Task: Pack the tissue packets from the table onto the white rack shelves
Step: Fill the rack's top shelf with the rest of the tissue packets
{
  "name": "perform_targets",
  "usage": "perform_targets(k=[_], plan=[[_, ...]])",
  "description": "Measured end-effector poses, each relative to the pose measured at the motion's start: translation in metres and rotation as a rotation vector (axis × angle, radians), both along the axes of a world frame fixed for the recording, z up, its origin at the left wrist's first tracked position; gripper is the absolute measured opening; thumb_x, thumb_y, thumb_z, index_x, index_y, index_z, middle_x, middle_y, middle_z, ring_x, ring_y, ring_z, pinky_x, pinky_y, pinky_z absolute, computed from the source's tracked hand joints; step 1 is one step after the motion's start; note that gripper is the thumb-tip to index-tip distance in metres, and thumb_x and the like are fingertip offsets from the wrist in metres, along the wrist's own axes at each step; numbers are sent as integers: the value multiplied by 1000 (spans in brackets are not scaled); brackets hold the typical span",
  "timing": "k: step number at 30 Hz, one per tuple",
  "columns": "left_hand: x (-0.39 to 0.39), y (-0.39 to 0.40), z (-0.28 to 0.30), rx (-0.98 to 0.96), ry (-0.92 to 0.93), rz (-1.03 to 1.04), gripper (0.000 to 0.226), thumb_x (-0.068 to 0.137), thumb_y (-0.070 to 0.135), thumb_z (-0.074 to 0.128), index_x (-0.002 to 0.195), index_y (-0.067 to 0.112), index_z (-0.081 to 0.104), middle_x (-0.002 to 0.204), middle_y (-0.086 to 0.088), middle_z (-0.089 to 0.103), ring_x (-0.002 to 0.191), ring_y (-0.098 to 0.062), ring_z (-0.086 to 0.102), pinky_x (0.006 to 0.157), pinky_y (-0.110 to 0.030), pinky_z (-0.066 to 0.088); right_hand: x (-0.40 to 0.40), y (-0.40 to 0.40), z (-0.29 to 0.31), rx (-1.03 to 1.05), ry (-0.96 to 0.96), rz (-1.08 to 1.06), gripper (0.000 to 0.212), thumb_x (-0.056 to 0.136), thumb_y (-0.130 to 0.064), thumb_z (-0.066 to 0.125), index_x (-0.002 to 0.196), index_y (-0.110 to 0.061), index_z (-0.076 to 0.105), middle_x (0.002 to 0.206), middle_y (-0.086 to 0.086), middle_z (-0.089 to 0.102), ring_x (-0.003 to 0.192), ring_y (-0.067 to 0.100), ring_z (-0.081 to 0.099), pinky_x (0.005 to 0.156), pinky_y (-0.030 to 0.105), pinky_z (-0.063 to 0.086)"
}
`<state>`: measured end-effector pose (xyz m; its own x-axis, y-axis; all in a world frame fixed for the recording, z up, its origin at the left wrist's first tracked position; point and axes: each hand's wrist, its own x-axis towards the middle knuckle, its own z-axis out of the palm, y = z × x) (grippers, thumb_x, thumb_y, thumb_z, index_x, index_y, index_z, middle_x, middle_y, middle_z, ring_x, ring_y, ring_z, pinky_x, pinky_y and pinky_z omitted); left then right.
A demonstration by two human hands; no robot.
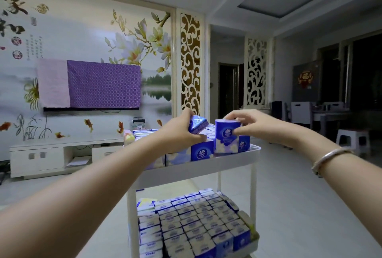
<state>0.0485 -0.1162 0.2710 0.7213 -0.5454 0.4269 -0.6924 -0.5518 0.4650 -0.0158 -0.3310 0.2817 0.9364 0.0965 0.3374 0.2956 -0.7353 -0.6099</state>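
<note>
A white rack (208, 167) stands in front of me, its top shelf holding blue-and-white tissue packets (201, 152). My left hand (182, 129) grips one blue tissue packet (198, 124), tilted, above the top shelf's stack. My right hand (250, 123) holds another packet (226, 133) upright, resting on the packets at the shelf's right side. The lower shelf (255, 241) is packed with several rows of packets (194, 222). The table is not in view.
A white TV cabinet (51, 154) runs along the left wall under a TV covered with purple cloth (93, 84). A small stool (353, 137) and a dining table with chairs (322, 115) stand at the right. Pale floor surrounds the rack.
</note>
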Motion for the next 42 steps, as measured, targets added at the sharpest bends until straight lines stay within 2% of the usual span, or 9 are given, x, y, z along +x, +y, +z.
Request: perform_targets(k=[3, 7, 12, 17, 25, 29, 32, 37, 42], plan=[[2, 0, 1, -3, 43, -6, 44, 87, 35, 65, 117, 23, 35, 123, -3, 57, 95, -10, 60, 68, -22, 53, 10, 4, -15, -145, -191, -65, 29, 92, -17, 58, 117, -31, 61, 119, -7, 60, 116, 12, 52, 83, 34, 53], [0, 1, 1, 6, 47, 1, 49, 87, 34, 66, 122, 21, 35, 124, -4, 57, 97, -12, 60, 66, -19, 51, 21, 9, -38, -388, -297, -210, 36, 89, -27, 64, 123, -39, 60, 144, -3, 44, 137, 17, 29, 113, 45, 27], [-8, -3, 5, 3, -64, -5, 55, 83, 34, 66, 126, 25, 33, 127, -2, 45, 113, -19, 49, 89, -38, 52, 11, 12, -26, -168, -209, -112, 29, 95, -32, 53, 123, -31, 63, 145, -8, 45, 143, 13, 22, 117, 43, 17], [-22, -26, 15, 72, -166, 10, 66, 89, 24, 52, 146, 22, 19, 139, -4, 27, 126, -24, 26, 102, -38, 36, -13, 29, -6, 205, -205, 39, 34, 91, -44, 52, 108, -19, 69, 111, -6, 70, 111, 4, 59, 93, 21, 40], [-32, -40, 16, 113, -119, -158, 78, 90, 37, 60, 151, 17, 16, 152, -4, 33, 132, -15, 39, 96, -27, 43, -30, -5, -5, 299, -275, -112, 18, 91, -2, 52, 106, -10, 57, 89, 3, 64, 71, -4, 61, 50, 5, 42], [-24, -42, 0, 401, -231, -29, 39, 93, 44, 51, 121, 16, 54, 124, -5, 60, 108, -23, 56, 87, -34, 48, -27, -21, -16, 112, -272, -215, 20, 85, 1, 55, 92, -17, 55, 86, 4, 60, 75, 11, 57, 52, 8, 45], [-18, -43, -10, 453, -309, 31, 9, 95, 26, 48, 87, 21, 51, 105, -7, 64, 87, -22, 56, 68, -30, 42, -18, -23, -26, -8, -303, -218, 20, 86, -2, 57, 95, -20, 55, 87, -2, 60, 73, 8, 54, 56, 7, 43], [-13, -51, -13, 399, -288, 121, 24, 90, 20, 54, 113, 20, 61, 113, -5, 64, 98, -23, 60, 76, -35, 52, -4, -23, -32, -248, -466, -279, 19, 90, -12, 57, 104, -25, 59, 99, -7, 63, 90, 9, 58, 78, 26, 50], [-12, -52, -15, 369, -325, 153, 35, 90, 23, 54, 124, 24, 59, 116, -4, 64, 100, -23, 60, 73, -34, 51, -3, -25, -46, -667, -418, -383, 31, 93, -27, 54, 122, -29, 61, 134, -9, 55, 127, 13, 43, 99, 36, 34]])
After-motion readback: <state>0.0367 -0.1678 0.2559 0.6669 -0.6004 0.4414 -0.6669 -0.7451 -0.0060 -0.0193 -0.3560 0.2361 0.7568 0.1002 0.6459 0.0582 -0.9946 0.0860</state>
